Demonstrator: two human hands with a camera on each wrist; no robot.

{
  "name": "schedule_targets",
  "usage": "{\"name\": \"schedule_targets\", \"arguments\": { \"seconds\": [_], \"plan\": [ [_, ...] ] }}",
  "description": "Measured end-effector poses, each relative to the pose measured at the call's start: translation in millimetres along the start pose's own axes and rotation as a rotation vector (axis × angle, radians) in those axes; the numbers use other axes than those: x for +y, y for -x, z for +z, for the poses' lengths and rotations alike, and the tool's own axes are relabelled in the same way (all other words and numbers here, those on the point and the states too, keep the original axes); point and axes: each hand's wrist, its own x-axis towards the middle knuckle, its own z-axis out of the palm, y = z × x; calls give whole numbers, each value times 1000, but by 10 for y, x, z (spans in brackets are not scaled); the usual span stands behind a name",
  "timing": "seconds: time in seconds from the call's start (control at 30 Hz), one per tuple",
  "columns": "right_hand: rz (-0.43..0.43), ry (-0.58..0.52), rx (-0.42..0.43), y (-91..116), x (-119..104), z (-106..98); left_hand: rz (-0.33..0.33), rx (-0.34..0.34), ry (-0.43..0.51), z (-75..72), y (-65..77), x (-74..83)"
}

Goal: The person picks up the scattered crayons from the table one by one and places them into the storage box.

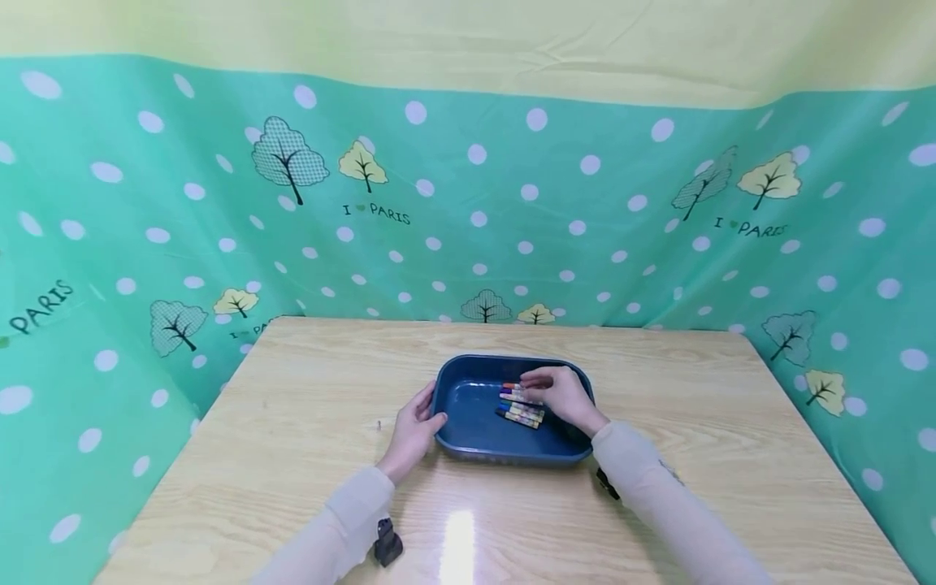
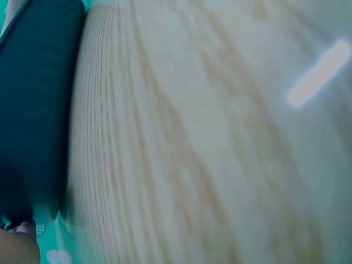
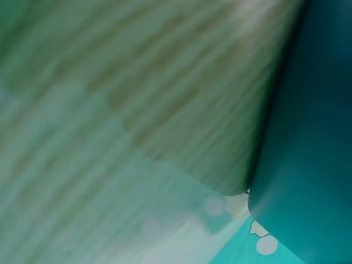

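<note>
A dark blue rectangular basin (image 1: 475,455) sits on the table, its outer wall (image 2: 36,110) filling the left of the left wrist view. My left hand (image 1: 411,432) grips its left rim, thumb over the edge and fingers outside. Inside lie several short crayons (image 1: 523,415) with printed wrappers, side by side, their coloured tips to the left. Over the upper crayons my right hand (image 1: 561,396) reaches in with bent fingers, covering their right ends. Whether it pinches one is hidden. The right wrist view shows only the basin's outside wall (image 3: 313,137), not the hand.
The basin stands on a light wood-grain table (image 1: 307,390). A green dotted curtain (image 1: 483,203) hangs behind the table and along both sides. Dark wrist devices (image 1: 387,543) hang below both sleeves. A bright light reflection lies on the tabletop near the front.
</note>
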Motion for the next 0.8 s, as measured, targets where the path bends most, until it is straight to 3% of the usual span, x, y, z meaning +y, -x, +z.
{"name": "schedule_targets", "arguments": {
  "seconds": [0.33, 0.57, 0.8],
  "plan": [
    [-27, -67, -24, 57, -77, -155, -2, 9, -1, -8, 18, 29],
    [-14, -57, -20, 226, -141, -407, -2, 9, 6, 6, 27, 13],
    [-41, -12, -15, 424, -62, -662, -26, 22, 1, 12, 14, 19]
  ]
}}
